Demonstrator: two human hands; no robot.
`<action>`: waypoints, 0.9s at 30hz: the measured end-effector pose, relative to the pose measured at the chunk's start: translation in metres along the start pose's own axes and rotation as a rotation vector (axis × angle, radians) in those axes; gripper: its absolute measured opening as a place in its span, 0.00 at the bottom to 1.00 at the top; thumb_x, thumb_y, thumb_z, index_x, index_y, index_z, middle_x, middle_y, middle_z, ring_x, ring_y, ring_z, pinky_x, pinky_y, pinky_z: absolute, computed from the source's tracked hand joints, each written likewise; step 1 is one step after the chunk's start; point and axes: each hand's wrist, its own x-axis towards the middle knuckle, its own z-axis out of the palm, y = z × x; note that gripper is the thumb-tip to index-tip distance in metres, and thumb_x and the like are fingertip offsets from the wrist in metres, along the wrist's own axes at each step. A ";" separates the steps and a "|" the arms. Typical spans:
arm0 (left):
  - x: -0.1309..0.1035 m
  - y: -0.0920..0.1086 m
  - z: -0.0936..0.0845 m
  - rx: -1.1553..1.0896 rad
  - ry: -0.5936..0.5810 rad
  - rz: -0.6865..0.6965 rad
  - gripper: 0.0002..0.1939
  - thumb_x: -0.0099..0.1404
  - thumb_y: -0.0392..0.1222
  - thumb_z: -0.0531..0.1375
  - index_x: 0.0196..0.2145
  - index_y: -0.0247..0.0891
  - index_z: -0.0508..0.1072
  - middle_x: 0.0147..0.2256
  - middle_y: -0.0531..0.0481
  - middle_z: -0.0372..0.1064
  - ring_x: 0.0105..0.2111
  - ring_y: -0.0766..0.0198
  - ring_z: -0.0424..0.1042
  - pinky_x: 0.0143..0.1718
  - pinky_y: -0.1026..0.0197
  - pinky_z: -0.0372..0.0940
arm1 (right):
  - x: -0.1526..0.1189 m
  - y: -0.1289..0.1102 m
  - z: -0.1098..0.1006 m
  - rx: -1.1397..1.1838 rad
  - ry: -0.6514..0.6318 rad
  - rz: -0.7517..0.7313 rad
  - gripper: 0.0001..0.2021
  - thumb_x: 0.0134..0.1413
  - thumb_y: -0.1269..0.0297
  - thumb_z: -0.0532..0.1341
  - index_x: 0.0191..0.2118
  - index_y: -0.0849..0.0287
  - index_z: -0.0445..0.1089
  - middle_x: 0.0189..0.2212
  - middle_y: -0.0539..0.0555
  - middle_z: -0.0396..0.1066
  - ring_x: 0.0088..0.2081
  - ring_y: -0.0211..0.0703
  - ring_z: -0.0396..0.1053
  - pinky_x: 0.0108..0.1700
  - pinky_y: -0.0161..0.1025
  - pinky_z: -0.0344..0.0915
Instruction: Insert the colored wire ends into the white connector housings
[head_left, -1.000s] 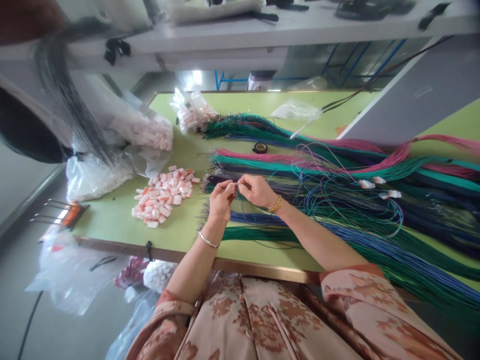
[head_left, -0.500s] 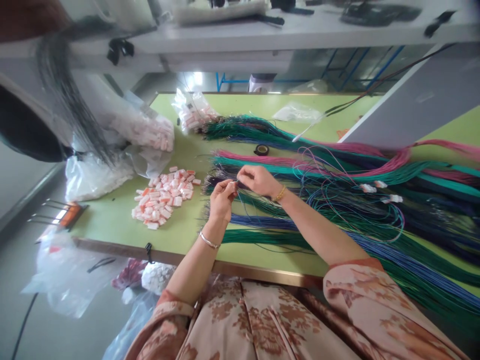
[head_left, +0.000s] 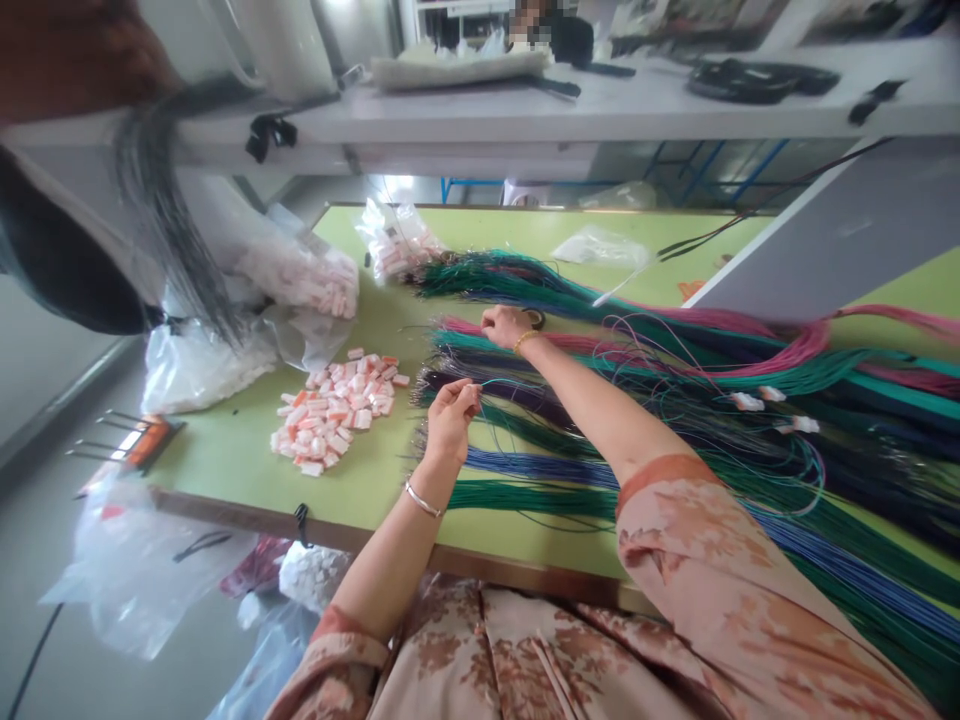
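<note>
My left hand [head_left: 454, 415] is closed in a pinch around a small pale connector [head_left: 474, 390], mostly hidden by the fingers, with thin wires trailing from it to the right. Farther out, my right hand [head_left: 506, 326] rests at the pink wires [head_left: 570, 342], its fingers pinched together; what lies between them is too small to tell. Beside it is a roll of black tape [head_left: 535, 318]. Bundles of purple, blue [head_left: 525, 463] and green wires [head_left: 525, 496] spread across the green table. A pile of white and orange connectors [head_left: 337, 405] lies left of my left hand.
Plastic bags of connectors [head_left: 394, 240] stand at the back left. A pronged orange tool [head_left: 146, 442] sits at the table's left edge. Above the table runs a white shelf [head_left: 465, 115], and a grey panel [head_left: 832, 245] slants at the right. A person is partly visible beyond the shelf.
My right hand has left my left hand and moved up and away to the pink wires. My left hand still pinches the connector. The camera view has shifted slightly.
</note>
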 end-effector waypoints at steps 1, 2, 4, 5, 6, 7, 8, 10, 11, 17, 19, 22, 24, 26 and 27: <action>0.000 0.000 0.000 0.002 -0.005 -0.002 0.15 0.48 0.41 0.71 0.33 0.34 0.73 0.30 0.49 0.74 0.25 0.73 0.66 0.32 0.64 0.61 | 0.001 0.001 0.001 -0.001 -0.005 -0.017 0.09 0.54 0.66 0.58 0.38 0.57 0.76 0.42 0.55 0.76 0.42 0.43 0.70 0.41 0.35 0.61; 0.000 -0.001 0.000 0.002 -0.010 -0.004 0.15 0.48 0.41 0.71 0.33 0.34 0.73 0.30 0.49 0.74 0.25 0.73 0.66 0.32 0.64 0.61 | 0.002 0.002 0.001 -0.004 -0.008 -0.038 0.10 0.55 0.66 0.58 0.38 0.57 0.76 0.42 0.55 0.76 0.42 0.42 0.69 0.41 0.35 0.60; -0.001 0.000 0.001 0.001 -0.018 -0.007 0.16 0.48 0.41 0.71 0.33 0.34 0.73 0.30 0.49 0.73 0.25 0.72 0.66 0.32 0.64 0.61 | 0.002 0.005 0.002 -0.017 -0.005 -0.088 0.10 0.57 0.66 0.56 0.38 0.58 0.75 0.42 0.56 0.75 0.41 0.42 0.69 0.40 0.35 0.59; -0.002 0.000 0.002 -0.001 -0.021 -0.007 0.16 0.48 0.41 0.71 0.33 0.34 0.74 0.30 0.49 0.73 0.25 0.73 0.65 0.32 0.64 0.61 | 0.002 0.006 0.002 -0.027 0.002 -0.113 0.10 0.57 0.66 0.55 0.38 0.58 0.75 0.42 0.56 0.75 0.41 0.42 0.69 0.40 0.35 0.59; -0.003 0.001 0.002 -0.005 -0.021 -0.007 0.16 0.47 0.41 0.71 0.33 0.34 0.74 0.30 0.50 0.73 0.25 0.73 0.65 0.32 0.64 0.61 | 0.003 0.008 0.001 -0.038 0.010 -0.136 0.11 0.57 0.66 0.55 0.38 0.58 0.74 0.41 0.57 0.75 0.40 0.43 0.69 0.39 0.35 0.59; -0.003 0.001 0.002 -0.009 -0.019 -0.007 0.16 0.47 0.41 0.71 0.33 0.34 0.74 0.29 0.50 0.73 0.24 0.73 0.65 0.32 0.64 0.61 | 0.003 0.009 0.001 -0.048 0.019 -0.154 0.11 0.58 0.67 0.54 0.38 0.58 0.74 0.41 0.57 0.75 0.40 0.44 0.69 0.39 0.36 0.59; -0.003 0.002 0.002 -0.013 -0.016 -0.007 0.16 0.46 0.41 0.71 0.32 0.34 0.74 0.29 0.50 0.73 0.24 0.73 0.65 0.31 0.64 0.61 | 0.003 0.011 0.000 -0.055 0.028 -0.162 0.11 0.57 0.67 0.54 0.39 0.58 0.73 0.40 0.58 0.75 0.39 0.44 0.69 0.38 0.36 0.58; -0.003 0.002 0.002 -0.017 -0.005 -0.012 0.17 0.45 0.41 0.72 0.32 0.34 0.74 0.28 0.50 0.73 0.24 0.72 0.65 0.31 0.64 0.61 | 0.005 0.015 -0.004 -0.050 0.048 -0.149 0.12 0.57 0.68 0.53 0.41 0.59 0.72 0.39 0.59 0.75 0.36 0.45 0.69 0.38 0.37 0.58; -0.002 0.002 0.002 -0.015 0.000 -0.015 0.17 0.45 0.41 0.72 0.32 0.34 0.73 0.28 0.50 0.73 0.24 0.72 0.65 0.31 0.64 0.61 | 0.006 0.017 -0.006 -0.035 0.054 -0.134 0.12 0.56 0.67 0.53 0.42 0.59 0.72 0.37 0.58 0.75 0.35 0.44 0.68 0.37 0.37 0.58; 0.002 -0.002 -0.001 -0.004 -0.007 -0.015 0.17 0.46 0.41 0.71 0.33 0.34 0.73 0.29 0.50 0.73 0.25 0.73 0.66 0.31 0.64 0.61 | 0.014 0.027 -0.025 0.213 0.068 -0.064 0.10 0.50 0.67 0.57 0.36 0.63 0.74 0.34 0.55 0.76 0.33 0.40 0.67 0.35 0.34 0.59; 0.002 -0.002 -0.001 0.000 -0.007 -0.014 0.17 0.46 0.41 0.71 0.33 0.34 0.73 0.29 0.50 0.73 0.24 0.73 0.66 0.31 0.64 0.61 | 0.016 0.025 -0.029 0.266 0.077 -0.042 0.12 0.50 0.67 0.56 0.36 0.65 0.75 0.34 0.55 0.76 0.33 0.39 0.67 0.35 0.33 0.60; 0.002 -0.002 -0.001 -0.002 -0.009 -0.010 0.17 0.46 0.41 0.71 0.33 0.34 0.73 0.29 0.50 0.73 0.24 0.73 0.65 0.30 0.64 0.61 | 0.016 0.016 -0.032 0.255 0.008 -0.045 0.11 0.49 0.68 0.57 0.36 0.65 0.75 0.33 0.55 0.77 0.32 0.38 0.68 0.35 0.33 0.60; 0.002 -0.003 -0.001 -0.003 -0.015 -0.008 0.17 0.46 0.41 0.71 0.33 0.34 0.73 0.29 0.50 0.73 0.24 0.73 0.65 0.31 0.64 0.61 | 0.015 0.005 -0.032 0.257 -0.020 -0.088 0.11 0.49 0.68 0.58 0.36 0.64 0.76 0.32 0.55 0.77 0.32 0.38 0.68 0.35 0.32 0.61; 0.002 -0.004 -0.001 -0.001 -0.024 -0.009 0.16 0.47 0.41 0.71 0.33 0.34 0.73 0.29 0.50 0.73 0.24 0.73 0.65 0.31 0.64 0.61 | 0.015 -0.008 -0.030 0.254 -0.005 -0.143 0.10 0.50 0.68 0.58 0.36 0.64 0.76 0.33 0.55 0.77 0.32 0.38 0.69 0.35 0.32 0.61; 0.002 -0.004 -0.001 -0.001 -0.028 -0.008 0.17 0.47 0.41 0.71 0.33 0.34 0.73 0.29 0.50 0.73 0.24 0.73 0.65 0.31 0.64 0.61 | 0.014 -0.015 -0.029 0.238 -0.005 -0.172 0.10 0.50 0.68 0.58 0.36 0.63 0.76 0.34 0.55 0.77 0.33 0.38 0.69 0.35 0.32 0.61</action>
